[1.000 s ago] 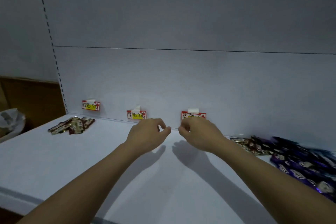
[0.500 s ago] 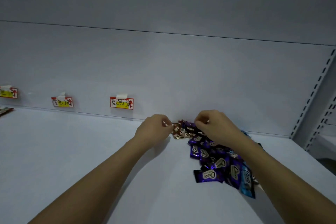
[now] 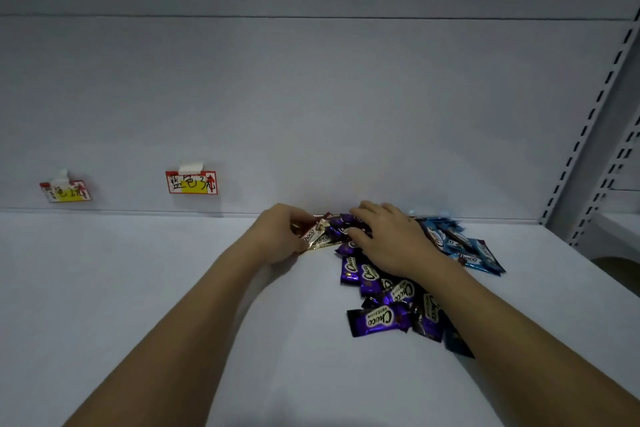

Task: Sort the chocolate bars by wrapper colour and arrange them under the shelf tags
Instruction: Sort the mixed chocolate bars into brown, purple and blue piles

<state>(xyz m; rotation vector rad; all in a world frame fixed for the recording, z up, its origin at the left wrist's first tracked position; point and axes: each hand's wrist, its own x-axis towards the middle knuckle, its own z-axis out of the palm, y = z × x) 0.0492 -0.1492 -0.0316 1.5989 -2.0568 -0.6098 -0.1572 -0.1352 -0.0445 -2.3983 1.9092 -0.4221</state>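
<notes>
Two hands: both work at the far end of one mixed pile of bars on the shelf.
Left hand: fingers curled, pinching gold bars at the pile's left edge.
Right hand: fingers spread and lightly bent, pressing down on purple bars; no pinch is visible.
Purple bars: heaped under the right palm and trailing back along the right forearm, toward the body.
Blue bars: fanned out just right of the right hand, touching the purple heap.
Blue tag: on the back wall, well left of the left fingers; nothing lies under it.
Second tag: farther left; its writing is too blurred to read.
Step, as judged: separating the gold bars from the purple.
Risk 1: slick overlapping wrappers may drag a purple bar out with the gold ones, mixing the colours.
Risk 2: the pinch covers several bars at once, so one may slip loose on lifting.
Risk 3: dim light may make dark purple and dark blue wrappers easy to confuse.
</notes>
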